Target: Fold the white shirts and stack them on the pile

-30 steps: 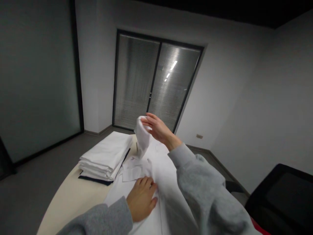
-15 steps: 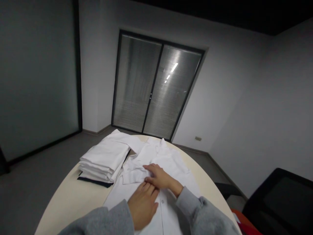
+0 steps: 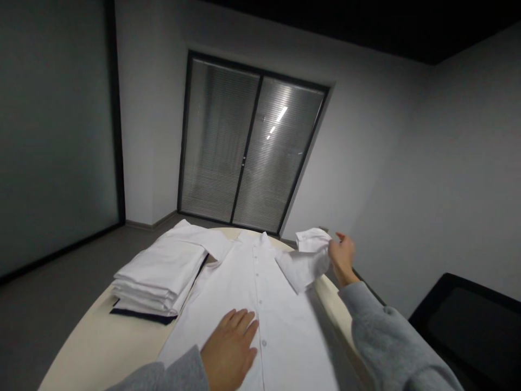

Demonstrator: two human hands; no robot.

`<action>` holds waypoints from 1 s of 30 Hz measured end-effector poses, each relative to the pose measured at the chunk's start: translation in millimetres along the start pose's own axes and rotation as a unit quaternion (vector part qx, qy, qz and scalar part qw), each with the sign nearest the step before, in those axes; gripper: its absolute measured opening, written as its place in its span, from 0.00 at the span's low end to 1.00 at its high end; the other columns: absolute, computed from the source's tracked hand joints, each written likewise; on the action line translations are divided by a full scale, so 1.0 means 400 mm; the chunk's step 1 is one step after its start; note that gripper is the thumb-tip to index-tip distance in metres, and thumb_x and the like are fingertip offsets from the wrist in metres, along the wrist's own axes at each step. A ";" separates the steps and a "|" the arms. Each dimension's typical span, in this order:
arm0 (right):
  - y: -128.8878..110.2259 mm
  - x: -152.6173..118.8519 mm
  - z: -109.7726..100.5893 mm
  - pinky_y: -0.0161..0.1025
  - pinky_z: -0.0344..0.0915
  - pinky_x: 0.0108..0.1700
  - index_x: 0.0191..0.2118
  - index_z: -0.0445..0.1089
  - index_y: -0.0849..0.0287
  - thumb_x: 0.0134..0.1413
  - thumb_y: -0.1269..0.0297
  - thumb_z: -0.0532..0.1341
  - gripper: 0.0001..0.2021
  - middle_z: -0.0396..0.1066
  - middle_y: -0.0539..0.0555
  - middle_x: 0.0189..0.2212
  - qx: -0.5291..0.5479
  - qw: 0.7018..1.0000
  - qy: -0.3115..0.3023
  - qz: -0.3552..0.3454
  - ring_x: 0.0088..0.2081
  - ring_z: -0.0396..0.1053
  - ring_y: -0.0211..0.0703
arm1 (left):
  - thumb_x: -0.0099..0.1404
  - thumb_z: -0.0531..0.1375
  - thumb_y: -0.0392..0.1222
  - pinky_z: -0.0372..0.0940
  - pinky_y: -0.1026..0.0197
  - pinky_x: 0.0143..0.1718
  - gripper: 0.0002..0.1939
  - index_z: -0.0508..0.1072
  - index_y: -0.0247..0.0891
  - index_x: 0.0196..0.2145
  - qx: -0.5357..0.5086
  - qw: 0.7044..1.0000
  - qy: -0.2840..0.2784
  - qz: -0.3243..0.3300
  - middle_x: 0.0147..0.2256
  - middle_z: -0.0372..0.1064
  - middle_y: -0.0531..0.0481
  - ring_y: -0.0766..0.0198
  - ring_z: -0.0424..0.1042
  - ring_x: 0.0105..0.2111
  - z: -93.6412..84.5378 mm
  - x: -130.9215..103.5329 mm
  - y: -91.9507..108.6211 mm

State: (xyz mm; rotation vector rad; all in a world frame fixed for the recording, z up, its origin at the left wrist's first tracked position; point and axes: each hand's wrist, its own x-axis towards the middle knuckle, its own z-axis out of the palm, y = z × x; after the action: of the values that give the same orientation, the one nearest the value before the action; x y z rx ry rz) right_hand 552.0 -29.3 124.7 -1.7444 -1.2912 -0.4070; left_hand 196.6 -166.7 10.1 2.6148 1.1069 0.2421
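A white buttoned shirt lies front side up, its collar toward the far edge of the table. My left hand rests flat on the shirt front beside the button line, fingers stretched out and holding nothing. Off to the right, my right hand is closed on the shirt's sleeve. That sleeve is raised and folded over on itself above the table's right edge. At the left, the other sleeve reaches toward a stack of folded white garments.
The pale round table carries everything. A dark navy piece sits under the folded stack. A black mesh chair stands at the right. Farther back are a wall and a glass door with blinds.
My right hand has left its place beside my left hand and swung right, lifting the sleeve. My left hand stays on the shirt. The view has shifted slightly.
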 end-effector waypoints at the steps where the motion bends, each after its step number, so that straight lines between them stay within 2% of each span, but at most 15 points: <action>1: -0.001 -0.007 -0.010 0.64 0.56 0.59 0.63 0.60 0.67 0.58 0.67 0.46 0.28 0.68 0.72 0.54 -0.016 1.000 0.006 -0.012 0.58 0.62 0.64 | 0.73 0.55 0.43 0.50 0.39 0.72 0.29 0.65 0.36 0.69 -0.001 1.000 -0.001 -0.002 0.71 0.58 0.41 0.45 0.57 0.70 -0.003 0.001 0.002; 3: -0.029 -0.064 -0.002 0.66 0.51 0.63 0.63 0.60 0.65 0.60 0.65 0.48 0.27 0.63 0.72 0.61 -0.013 0.998 -0.027 -0.061 0.64 0.56 0.65 | 0.73 0.55 0.43 0.50 0.39 0.72 0.28 0.65 0.37 0.69 -0.010 1.000 0.003 0.001 0.70 0.58 0.41 0.46 0.57 0.70 -0.002 0.003 0.003; 4: -0.051 -0.110 0.015 0.63 0.51 0.65 0.62 0.63 0.63 0.61 0.64 0.50 0.25 0.63 0.70 0.62 -0.010 0.992 -0.068 -0.104 0.65 0.56 0.62 | 0.74 0.55 0.43 0.50 0.39 0.72 0.28 0.65 0.37 0.69 -0.014 1.000 0.004 0.002 0.70 0.59 0.41 0.46 0.57 0.70 0.000 0.004 0.002; 6: -0.095 -0.219 0.063 0.51 0.52 0.68 0.59 0.68 0.54 0.63 0.59 0.55 0.21 0.67 0.59 0.63 -0.001 0.963 -0.185 -0.198 0.65 0.59 0.53 | 0.74 0.54 0.44 0.50 0.39 0.73 0.28 0.65 0.37 0.69 -0.017 1.000 0.003 0.003 0.71 0.58 0.41 0.46 0.56 0.71 0.003 0.004 -0.001; 8: -0.119 -0.322 0.115 0.50 0.49 0.70 0.62 0.68 0.46 0.63 0.53 0.60 0.23 0.66 0.53 0.65 -0.005 0.925 -0.285 -0.252 0.67 0.58 0.51 | 0.74 0.54 0.45 0.49 0.40 0.73 0.28 0.64 0.38 0.69 -0.016 1.000 -0.001 0.004 0.71 0.57 0.41 0.47 0.55 0.71 0.006 0.002 -0.004; 10: -0.107 -0.387 0.156 0.58 0.46 0.71 0.67 0.65 0.45 0.65 0.47 0.59 0.27 0.63 0.54 0.69 -0.029 0.904 -0.351 -0.242 0.69 0.56 0.56 | 0.75 0.54 0.46 0.48 0.40 0.73 0.29 0.64 0.39 0.70 -0.013 1.000 -0.006 0.006 0.71 0.56 0.41 0.47 0.54 0.72 0.007 0.000 -0.008; 12: -0.060 -0.402 0.179 0.67 0.47 0.69 0.70 0.61 0.49 0.69 0.44 0.53 0.29 0.59 0.57 0.71 -0.067 0.899 -0.386 -0.194 0.70 0.54 0.63 | 0.75 0.53 0.47 0.48 0.39 0.73 0.29 0.63 0.39 0.70 -0.011 1.000 -0.011 0.008 0.72 0.55 0.41 0.46 0.54 0.72 0.008 -0.002 -0.012; 15: 0.041 -0.358 0.187 0.70 0.48 0.68 0.70 0.60 0.53 0.73 0.47 0.46 0.28 0.58 0.59 0.72 -0.127 0.906 -0.388 -0.114 0.72 0.52 0.63 | 0.75 0.53 0.48 0.48 0.38 0.73 0.30 0.62 0.37 0.71 -0.013 1.000 -0.017 0.011 0.72 0.54 0.41 0.45 0.53 0.72 0.009 -0.002 -0.017; 19: 0.140 -0.298 0.182 0.76 0.39 0.67 0.69 0.62 0.53 0.74 0.50 0.44 0.26 0.57 0.60 0.71 -0.200 0.917 -0.343 -0.022 0.71 0.53 0.64 | 0.74 0.54 0.49 0.46 0.38 0.73 0.32 0.61 0.36 0.71 -0.015 0.999 -0.038 0.005 0.72 0.52 0.41 0.44 0.50 0.73 0.001 -0.004 -0.012; 21: 0.161 -0.293 0.186 0.78 0.36 0.67 0.68 0.62 0.52 0.73 0.50 0.44 0.27 0.57 0.60 0.71 -0.225 0.921 -0.319 0.012 0.71 0.53 0.65 | 0.74 0.55 0.49 0.46 0.38 0.73 0.32 0.61 0.35 0.71 -0.010 0.999 -0.052 -0.001 0.72 0.51 0.40 0.44 0.50 0.73 -0.007 -0.006 -0.004; 25: 0.178 -0.300 0.202 0.76 0.34 0.68 0.70 0.60 0.50 0.72 0.48 0.44 0.28 0.52 0.57 0.74 -0.255 0.925 -0.277 0.055 0.73 0.47 0.66 | 0.73 0.56 0.48 0.45 0.37 0.73 0.33 0.60 0.34 0.72 -0.012 0.997 -0.074 -0.007 0.73 0.50 0.39 0.43 0.49 0.73 -0.022 -0.013 0.011; 28: 0.194 -0.295 0.200 0.75 0.39 0.67 0.73 0.54 0.51 0.72 0.46 0.43 0.30 0.45 0.58 0.76 -0.269 0.926 -0.252 0.086 0.73 0.44 0.68 | 0.74 0.55 0.50 0.43 0.36 0.73 0.33 0.60 0.35 0.72 -0.022 0.997 -0.080 -0.004 0.73 0.48 0.39 0.43 0.47 0.73 -0.024 -0.017 0.008; 30: 0.208 -0.286 0.190 0.75 0.44 0.66 0.74 0.51 0.53 0.73 0.46 0.41 0.32 0.45 0.61 0.75 -0.272 0.924 -0.246 0.105 0.72 0.47 0.70 | 0.74 0.55 0.52 0.43 0.35 0.73 0.34 0.59 0.35 0.72 -0.028 0.996 -0.086 0.002 0.73 0.47 0.39 0.42 0.46 0.73 -0.022 -0.020 0.001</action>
State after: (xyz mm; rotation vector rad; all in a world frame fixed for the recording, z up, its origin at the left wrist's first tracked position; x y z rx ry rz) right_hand 561.8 -39.5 -35.2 -2.5522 -1.3938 -0.2150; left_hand 189.1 -170.9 18.1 2.5347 1.0221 0.0468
